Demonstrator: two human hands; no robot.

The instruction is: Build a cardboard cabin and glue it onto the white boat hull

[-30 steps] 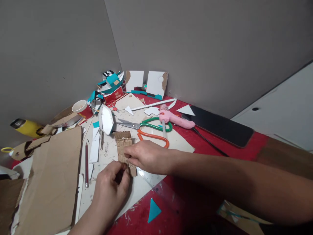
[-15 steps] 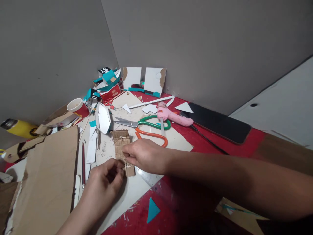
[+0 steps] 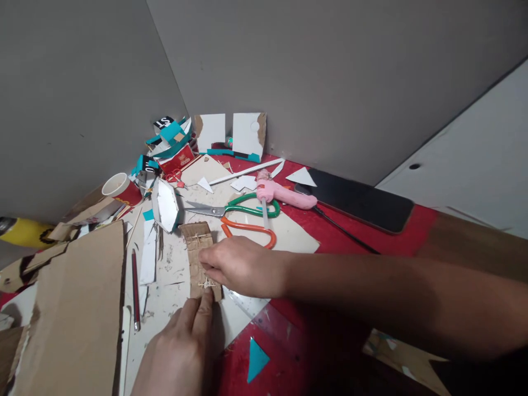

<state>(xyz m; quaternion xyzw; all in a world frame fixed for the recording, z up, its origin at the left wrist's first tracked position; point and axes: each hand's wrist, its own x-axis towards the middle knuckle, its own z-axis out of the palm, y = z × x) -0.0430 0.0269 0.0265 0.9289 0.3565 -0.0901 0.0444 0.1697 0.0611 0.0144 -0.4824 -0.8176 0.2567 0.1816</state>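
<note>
A narrow strip of brown corrugated cardboard (image 3: 193, 250) lies on the white sheet, with small pale sticks tied or glued across it near each end. My right hand (image 3: 243, 267) reaches over from the right, its fingers and thumb closed on the strip's middle and right edge. At the near end, my left hand (image 3: 181, 338) rests with fingers stretched forward, the index fingertip touching the strip just below the lower sticks (image 3: 206, 284). Whether a tiny piece is under that fingertip is hidden. Scissors (image 3: 223, 211) with green and orange handles lie just beyond.
A pink glue gun (image 3: 284, 193) with a black cord sits behind the scissors, beside a dark phone-shaped slab (image 3: 363, 201). To the left are a large cardboard sheet (image 3: 78, 308), a pencil (image 3: 135, 291) and a paper cup (image 3: 121, 190). A teal triangle (image 3: 258, 360) lies in front.
My left hand has gone from a curled pinch beside the strip to stretched fingers at its near end. The right hand stays on the strip. The view has shifted slightly right.
</note>
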